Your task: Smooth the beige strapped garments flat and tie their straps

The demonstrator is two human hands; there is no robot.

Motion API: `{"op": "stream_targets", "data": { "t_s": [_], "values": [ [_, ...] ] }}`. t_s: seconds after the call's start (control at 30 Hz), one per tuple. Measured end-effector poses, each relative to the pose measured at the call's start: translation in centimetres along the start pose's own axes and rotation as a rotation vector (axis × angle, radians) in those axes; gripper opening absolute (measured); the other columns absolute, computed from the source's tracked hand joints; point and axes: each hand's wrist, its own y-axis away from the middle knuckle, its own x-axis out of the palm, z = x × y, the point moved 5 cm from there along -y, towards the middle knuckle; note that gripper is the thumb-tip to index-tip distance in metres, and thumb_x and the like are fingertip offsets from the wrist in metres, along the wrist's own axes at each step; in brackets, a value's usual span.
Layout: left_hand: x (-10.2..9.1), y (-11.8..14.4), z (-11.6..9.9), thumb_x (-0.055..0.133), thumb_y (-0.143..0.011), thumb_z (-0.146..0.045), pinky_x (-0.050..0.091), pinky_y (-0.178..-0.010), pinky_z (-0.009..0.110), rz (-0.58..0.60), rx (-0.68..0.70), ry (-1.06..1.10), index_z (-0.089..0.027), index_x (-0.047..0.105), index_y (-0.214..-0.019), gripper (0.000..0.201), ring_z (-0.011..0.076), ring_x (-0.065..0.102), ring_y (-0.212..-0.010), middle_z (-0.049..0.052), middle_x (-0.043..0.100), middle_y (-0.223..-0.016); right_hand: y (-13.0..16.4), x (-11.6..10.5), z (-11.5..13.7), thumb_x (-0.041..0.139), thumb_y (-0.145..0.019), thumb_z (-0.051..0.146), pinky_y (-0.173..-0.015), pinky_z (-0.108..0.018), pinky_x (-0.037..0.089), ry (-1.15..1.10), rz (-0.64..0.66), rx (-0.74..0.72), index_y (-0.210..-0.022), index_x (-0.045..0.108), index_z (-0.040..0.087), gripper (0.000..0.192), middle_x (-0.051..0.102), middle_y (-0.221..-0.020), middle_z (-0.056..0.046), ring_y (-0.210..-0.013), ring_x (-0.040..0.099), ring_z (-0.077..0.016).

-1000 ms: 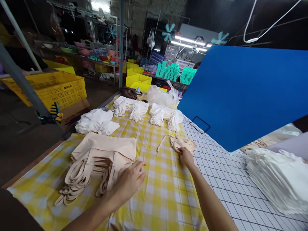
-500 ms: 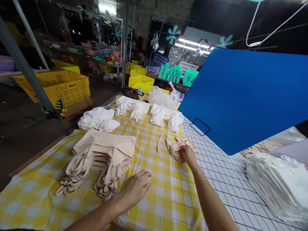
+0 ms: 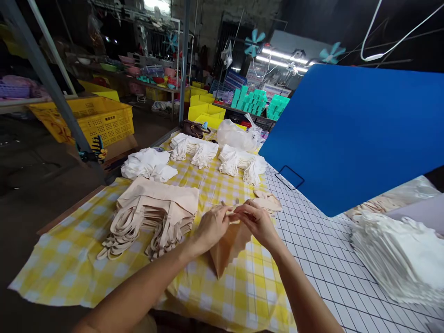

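A beige strapped garment [image 3: 227,247] hangs between my two hands above the checked cloth, its lower part dangling to a point. My left hand [image 3: 213,227] pinches its upper edge from the left. Close beside it, my right hand [image 3: 259,224] grips the same edge with bent fingers; the fingertips almost meet. Behind my right hand lies another crumpled beige piece [image 3: 269,201], partly hidden. To the left of my hands, a neat stack of beige strapped garments [image 3: 166,194] rests with its straps trailing toward me.
A yellow checked cloth [image 3: 76,263] covers the table. White garment stacks [image 3: 194,145] and a white heap [image 3: 147,164] lie farther back. At right, a large blue board [image 3: 357,134] leans over the grid-patterned surface [image 3: 312,259], near a tall white stack [image 3: 398,259].
My right hand has lifted a beige garment from the crumpled pieces and brought it nearer. My left hand has moved up and right, closing on its edge.
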Motion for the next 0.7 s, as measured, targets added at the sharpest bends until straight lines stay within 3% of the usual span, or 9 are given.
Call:
{"op": "stream_targets", "data": {
  "t_s": [0.1,0.23,0.3,0.37,0.47,0.53,0.7],
  "values": [
    [-1.0,-0.1,1.3,0.039,-0.084,-0.011,0.046,-0.077,0.026,0.016,-0.106,-0.081,-0.020,0.063,-0.093,0.027,0.0155,0.062,-0.082,0.002,0.068,-0.091,1.1,0.4,-0.8,0.045,-0.081,0.020,-0.063,-0.025,0.042,0.081,0.025,0.050,-0.089,0.062,0.021,0.019,0.055,-0.083,-0.004,-0.069,0.055,-0.0147],
    [-3.0,-0.1,2.2,0.038,-0.082,-0.007,0.045,-0.075,0.024,-0.080,-0.171,-0.106,-0.019,0.062,-0.092,0.029,0.0145,0.061,-0.082,0.002,0.068,-0.091,2.7,0.9,-3.6,0.041,-0.072,0.007,-0.066,-0.026,0.042,0.227,0.035,0.140,-0.097,0.059,0.021,0.034,0.057,-0.089,-0.004,-0.074,0.055,-0.0157],
    [-2.9,0.3,2.1,0.039,-0.082,-0.009,0.044,-0.073,0.024,-0.082,-0.148,-0.106,-0.019,0.061,-0.094,0.026,0.0141,0.060,-0.078,0.001,0.067,-0.087,3.5,1.4,-4.6,0.039,-0.067,0.002,-0.066,-0.025,0.042,0.285,0.031,0.177,-0.097,0.059,0.021,0.041,0.057,-0.091,-0.004,-0.076,0.056,-0.0157],
    [-1.3,1.2,1.9,0.045,-0.082,-0.017,0.045,-0.071,0.025,-0.014,-0.101,-0.111,-0.019,0.057,-0.101,0.022,0.0153,0.059,-0.078,0.002,0.064,-0.089,4.3,1.8,-5.2,0.036,-0.064,-0.002,-0.065,-0.025,0.041,0.341,0.035,0.206,-0.098,0.059,0.021,0.047,0.057,-0.093,-0.004,-0.076,0.056,-0.0151],
    [2.9,3.6,1.9,0.057,-0.077,-0.033,0.046,-0.074,0.031,0.187,-0.029,-0.171,-0.016,0.049,-0.112,0.040,0.0212,0.057,-0.090,0.008,0.057,-0.105,5.4,2.2,-5.8,0.034,-0.064,-0.003,-0.061,-0.024,0.038,0.419,0.054,0.254,-0.097,0.058,0.020,0.047,0.058,-0.094,-0.004,-0.073,0.055,-0.0149],
    [5.6,5.3,2.2,0.060,-0.075,-0.034,0.045,-0.081,0.035,0.286,0.002,-0.262,-0.014,0.048,-0.110,0.042,0.0251,0.054,-0.098,0.011,0.053,-0.109,6.1,2.2,-6.2,0.035,-0.067,-0.002,-0.060,-0.024,0.037,0.452,0.066,0.298,-0.096,0.058,0.020,0.043,0.059,-0.094,-0.005,-0.072,0.055,-0.0152],
    [8.5,6.3,2.5,0.057,-0.078,-0.029,0.044,-0.084,0.038,0.281,0.024,-0.417,-0.015,0.048,-0.107,0.034,0.0261,0.051,-0.100,0.011,0.053,-0.106,7.9,1.3,-7.8,0.042,-0.070,0.007,-0.059,-0.025,0.036,0.495,0.030,0.434,-0.090,0.060,0.021,0.030,0.064,-0.085,-0.003,-0.070,0.056,-0.0167]
  ]
}}
